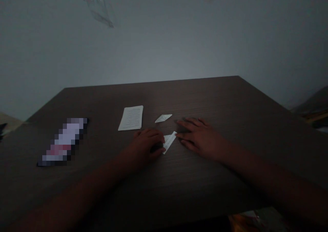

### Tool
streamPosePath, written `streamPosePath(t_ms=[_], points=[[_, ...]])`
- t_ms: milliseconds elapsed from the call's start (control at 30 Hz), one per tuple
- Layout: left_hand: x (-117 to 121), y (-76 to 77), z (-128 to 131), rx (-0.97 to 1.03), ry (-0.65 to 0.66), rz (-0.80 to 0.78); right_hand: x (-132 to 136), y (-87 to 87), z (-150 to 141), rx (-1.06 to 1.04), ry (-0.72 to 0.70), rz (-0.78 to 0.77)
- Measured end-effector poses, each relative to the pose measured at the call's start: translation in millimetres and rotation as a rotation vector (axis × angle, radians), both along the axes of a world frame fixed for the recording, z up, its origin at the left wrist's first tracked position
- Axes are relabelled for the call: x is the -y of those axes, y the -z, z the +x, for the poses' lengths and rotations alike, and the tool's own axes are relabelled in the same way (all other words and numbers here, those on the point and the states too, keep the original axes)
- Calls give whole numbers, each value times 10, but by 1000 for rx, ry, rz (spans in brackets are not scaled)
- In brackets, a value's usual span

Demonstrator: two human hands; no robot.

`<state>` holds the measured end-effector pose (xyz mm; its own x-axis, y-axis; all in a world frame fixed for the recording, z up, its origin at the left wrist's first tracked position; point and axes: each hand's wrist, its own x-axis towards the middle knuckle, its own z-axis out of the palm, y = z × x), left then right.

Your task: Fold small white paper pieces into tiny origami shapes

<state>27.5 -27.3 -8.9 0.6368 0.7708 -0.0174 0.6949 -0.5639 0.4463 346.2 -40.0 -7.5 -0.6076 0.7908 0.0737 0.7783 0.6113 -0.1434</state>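
A small folded piece of white paper (169, 143) lies on the dark table in front of me, its right side folded into a slanting strip. My left hand (148, 143) is curled at its left edge, with the thumb and fingertips on the paper. On the other side, my right hand (201, 136) rests palm down, its fingers spread and one fingertip at the paper's upper right corner. Just beyond both hands is a diamond-shaped folded paper (163, 118) with print on it. A stack of printed paper sheets (131, 118) sits beyond my left hand.
A phone-like device (64, 140) with a pixelated screen lies at the left of the wooden table (200, 93). The table's far edge meets a pale wall (164, 37), where a clear plastic piece (98, 6) hangs. Colourful items (246, 221) show below the near edge.
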Motion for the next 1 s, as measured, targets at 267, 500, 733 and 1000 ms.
streamPosePath(t_ms=[267, 500, 733, 1000], points=[[0, 34, -17, 23, 17, 28, -98, 14, 8, -165, 20, 38], [59, 9, 25, 8, 49, 91, -120, 113, -18, -130, -42, -4], [118, -26, 125, -87, 36, 156, -147, 166, -5, -234, -74, -41], [157, -34, 131, -124, 42, 200, -153, 200, 2, -267, -112, -20]])
